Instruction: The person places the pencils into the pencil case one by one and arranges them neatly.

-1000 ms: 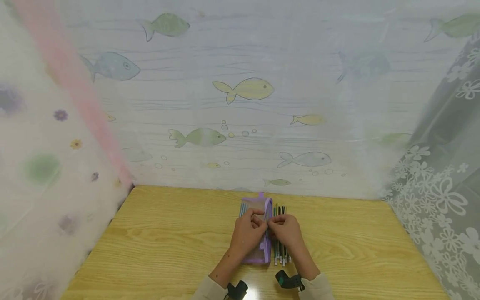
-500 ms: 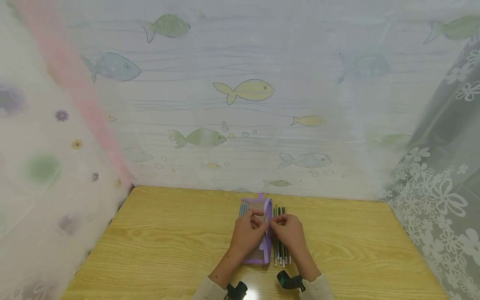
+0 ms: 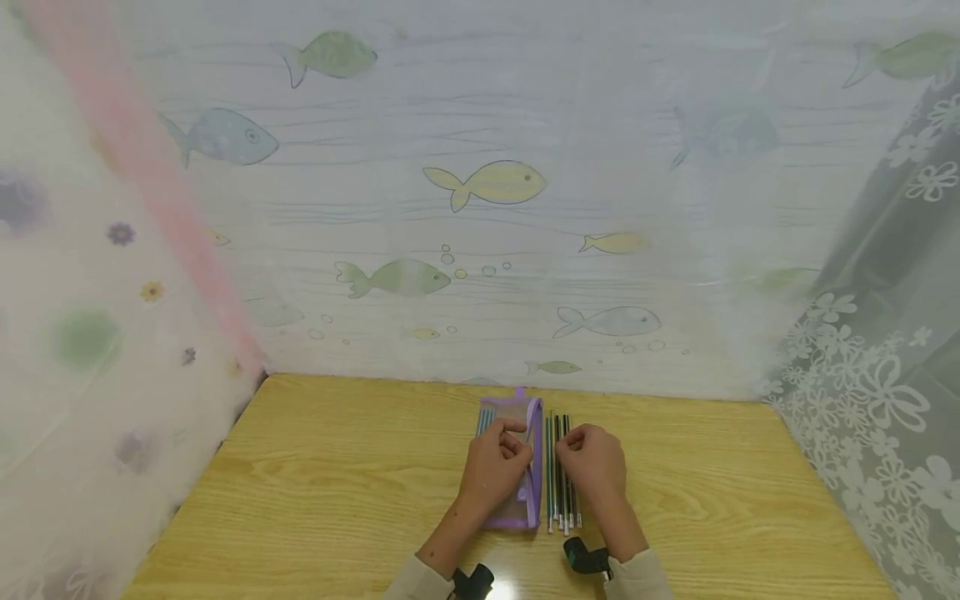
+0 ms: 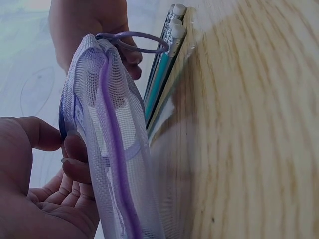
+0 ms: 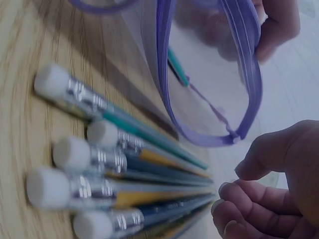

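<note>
A purple-trimmed mesh pencil pouch lies in front of me, its zipped mouth spread apart in the right wrist view. My left hand pinches the near side of that mouth between thumb and fingers. Light-blue pencils show through the mesh, and a teal pencil is visible inside the mouth. Right of the pouch lies a row of several pencils, white erasers toward me. Over this row hovers my right hand, fingers loosely curled and thumb near the index fingertip, holding nothing.
The wood-grain table extends to both sides of the pouch. Behind it hangs a fish-print curtain; a floral lace curtain borders the right side. A purple loop sticks out from the pouch's end.
My right hand has let go of the pouch's edge and moved right, over the row of pencils. My left hand keeps its pinch in nearly the same spot.
</note>
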### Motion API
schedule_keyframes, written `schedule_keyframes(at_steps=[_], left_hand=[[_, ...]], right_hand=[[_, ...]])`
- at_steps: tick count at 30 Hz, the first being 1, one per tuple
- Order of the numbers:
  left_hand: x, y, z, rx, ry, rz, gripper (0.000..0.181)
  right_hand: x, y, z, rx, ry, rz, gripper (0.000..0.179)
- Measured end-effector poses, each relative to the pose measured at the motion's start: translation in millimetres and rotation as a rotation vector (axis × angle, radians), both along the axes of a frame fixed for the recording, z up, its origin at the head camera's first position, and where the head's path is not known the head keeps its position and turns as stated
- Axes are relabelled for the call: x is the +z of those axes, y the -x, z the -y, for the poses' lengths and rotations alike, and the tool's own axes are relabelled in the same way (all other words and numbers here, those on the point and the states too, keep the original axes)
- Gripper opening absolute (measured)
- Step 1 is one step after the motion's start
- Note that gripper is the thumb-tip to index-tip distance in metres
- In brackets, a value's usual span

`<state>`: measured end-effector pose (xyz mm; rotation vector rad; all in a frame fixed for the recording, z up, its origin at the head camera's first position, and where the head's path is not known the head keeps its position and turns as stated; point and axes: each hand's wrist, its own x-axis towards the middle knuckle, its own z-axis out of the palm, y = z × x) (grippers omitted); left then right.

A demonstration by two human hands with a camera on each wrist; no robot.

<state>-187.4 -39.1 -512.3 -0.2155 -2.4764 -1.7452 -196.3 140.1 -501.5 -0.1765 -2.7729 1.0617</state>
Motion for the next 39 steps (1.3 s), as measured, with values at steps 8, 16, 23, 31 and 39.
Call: schedule_keyframes(at_steps=[8, 16, 23, 31, 39], left_hand=[[-0.9, -0.4, -0.1, -0.001, 0.001, 0.005, 0.030], [-1.6, -0.4, 0.9, -0.008, -0.006, 0.008, 0.030], [-2.1, -0.2, 1.8, -0.013, -0.004, 0.003, 0.030], [0.0, -0.9, 1.5, -0.007, -0.014, 0.001, 0.029], [-1.0, -2.3, 2.8, -0.018, -0.034, -0.002, 0.030]], right_hand=[[-0.5, 0.9, -9.5, -0.014, -0.034, 0.015, 0.015], [-1.8, 0.4, -15.3, -0.013, -0.037, 0.047, 0.013], [-4.3, -0.9, -16.9, -0.007, -0.041, 0.090, 0.015], [-3.8, -2.2, -16.5, -0.015, -0.054, 0.119, 0.020], [-2.7, -4.1, -14.8, -0.074, -0.132, 0.199, 0.036]])
